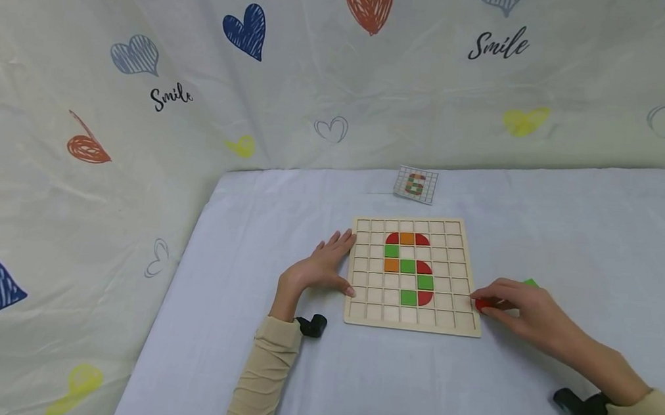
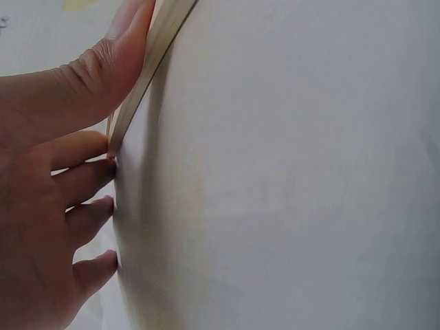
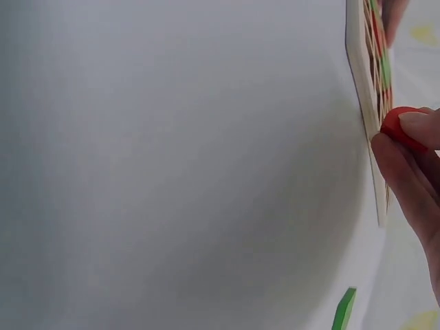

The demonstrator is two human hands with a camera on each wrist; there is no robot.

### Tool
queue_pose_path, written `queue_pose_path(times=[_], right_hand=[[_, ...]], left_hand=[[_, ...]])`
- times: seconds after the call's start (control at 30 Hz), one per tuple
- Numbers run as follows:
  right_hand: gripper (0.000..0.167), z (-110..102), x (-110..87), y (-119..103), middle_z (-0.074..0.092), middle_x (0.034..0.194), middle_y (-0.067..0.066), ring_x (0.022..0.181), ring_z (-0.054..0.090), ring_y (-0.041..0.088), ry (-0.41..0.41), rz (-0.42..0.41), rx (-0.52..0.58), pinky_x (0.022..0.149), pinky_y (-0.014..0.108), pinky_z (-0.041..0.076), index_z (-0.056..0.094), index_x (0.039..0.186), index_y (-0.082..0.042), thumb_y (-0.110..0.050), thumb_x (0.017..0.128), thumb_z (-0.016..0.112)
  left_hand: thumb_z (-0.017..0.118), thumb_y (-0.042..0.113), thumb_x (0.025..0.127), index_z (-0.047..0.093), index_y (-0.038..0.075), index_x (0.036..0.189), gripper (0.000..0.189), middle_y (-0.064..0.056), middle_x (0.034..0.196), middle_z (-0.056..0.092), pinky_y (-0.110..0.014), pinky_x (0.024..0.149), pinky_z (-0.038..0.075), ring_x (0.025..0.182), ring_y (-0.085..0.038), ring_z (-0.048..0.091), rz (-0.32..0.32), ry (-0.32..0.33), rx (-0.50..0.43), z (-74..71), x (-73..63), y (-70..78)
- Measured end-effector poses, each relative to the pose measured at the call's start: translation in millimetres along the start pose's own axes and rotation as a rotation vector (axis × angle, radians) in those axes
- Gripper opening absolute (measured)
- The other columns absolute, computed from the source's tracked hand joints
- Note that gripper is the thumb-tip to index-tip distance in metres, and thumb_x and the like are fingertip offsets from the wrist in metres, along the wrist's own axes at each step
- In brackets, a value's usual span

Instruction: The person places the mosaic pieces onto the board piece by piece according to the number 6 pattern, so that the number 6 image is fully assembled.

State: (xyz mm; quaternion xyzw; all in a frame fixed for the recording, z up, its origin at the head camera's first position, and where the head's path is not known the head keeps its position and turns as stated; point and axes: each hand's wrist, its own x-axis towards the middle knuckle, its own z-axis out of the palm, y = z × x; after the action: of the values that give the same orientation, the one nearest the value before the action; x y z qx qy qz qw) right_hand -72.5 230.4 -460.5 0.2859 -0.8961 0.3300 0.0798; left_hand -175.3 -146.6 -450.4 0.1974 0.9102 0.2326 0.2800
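Note:
A square wooden grid board (image 1: 447,320) lies on the table, with red, orange and green tiles set in several of its cells. My left hand (image 1: 322,262) spreads its fingers along the board's left edge, thumb and fingertips touching the frame. At the board's right edge, my right hand (image 1: 528,310) pinches a red tile with a rounded corner (image 3: 397,127) between thumb and fingers. Partly hidden behind that hand lies a green tile (image 1: 530,282), which also shows low in the right wrist view.
Beyond the board lies a small pattern card (image 1: 422,195) printed with a grid and a coloured figure. A white cloth covers the table (image 1: 233,258), and a printed curtain (image 1: 295,85) hangs behind it. Black wrist-camera mounts (image 1: 582,407) stick out at both cuffs.

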Motion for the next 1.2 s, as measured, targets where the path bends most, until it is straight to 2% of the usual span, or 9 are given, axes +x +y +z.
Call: queue_pose_path(times=[0.2, 0.43, 0.6, 0.9, 1.2], right_hand=[[0.040, 8.0, 12.5, -6.4, 0.075, 0.095, -0.005, 0.082, 0.068, 0.001, -0.013, -0.024, 0.063, 0.069, 0.011, 0.057, 0.078, 0.103, -0.009, 0.009, 0.069, 0.088], [0.037, 18.5, 28.0, -13.1, 0.074, 0.096, -0.007, 0.083, 0.069, 0.006, -0.045, -0.026, 0.084, 0.068, 0.021, 0.061, 0.078, 0.105, -0.011, 0.006, 0.073, 0.087], [0.033, 27.7, 39.7, -18.1, 0.075, 0.095, -0.004, 0.084, 0.070, 0.006, -0.072, -0.036, 0.147, 0.070, 0.021, 0.062, 0.078, 0.104, -0.008, 0.008, 0.076, 0.085], [0.028, 45.2, 61.2, -22.9, 0.076, 0.093, 0.001, 0.080, 0.070, 0.010, -0.088, -0.117, 0.215, 0.069, 0.021, 0.061, 0.077, 0.100, -0.005, 0.009, 0.077, 0.083], [0.018, 53.2, 79.4, -33.1, 0.076, 0.092, -0.002, 0.082, 0.067, 0.011, -0.149, -0.062, 0.188, 0.073, 0.026, 0.061, 0.078, 0.099, -0.006, 0.003, 0.083, 0.081]], left_hand=[[0.089, 0.028, 0.081, 0.009, 0.012, 0.167, 0.119, -0.001, 0.175, 0.002, -0.044, 0.131, 0.000, 0.161, -0.021, -0.005, 0.001, -0.003, -0.006, -1.4, -1.3, 0.8], [0.089, 0.028, 0.082, 0.008, 0.013, 0.167, 0.119, -0.001, 0.175, 0.001, -0.044, 0.131, -0.001, 0.161, -0.022, -0.006, 0.002, -0.012, -0.003, -2.0, -1.1, 1.8], [0.089, 0.027, 0.081, 0.008, 0.012, 0.167, 0.119, -0.001, 0.175, 0.001, -0.044, 0.131, -0.001, 0.161, -0.022, -0.006, 0.002, -0.010, -0.011, -2.1, -0.2, 1.3], [0.090, 0.027, 0.080, 0.009, 0.011, 0.167, 0.119, -0.002, 0.175, 0.002, -0.045, 0.131, -0.001, 0.161, -0.021, -0.006, 0.005, -0.009, -0.019, -1.6, 0.1, 0.9], [0.089, 0.027, 0.081, 0.009, 0.012, 0.167, 0.119, -0.001, 0.175, 0.001, -0.044, 0.131, -0.001, 0.161, -0.020, -0.006, 0.000, -0.008, -0.015, -1.9, -1.0, 0.8]])
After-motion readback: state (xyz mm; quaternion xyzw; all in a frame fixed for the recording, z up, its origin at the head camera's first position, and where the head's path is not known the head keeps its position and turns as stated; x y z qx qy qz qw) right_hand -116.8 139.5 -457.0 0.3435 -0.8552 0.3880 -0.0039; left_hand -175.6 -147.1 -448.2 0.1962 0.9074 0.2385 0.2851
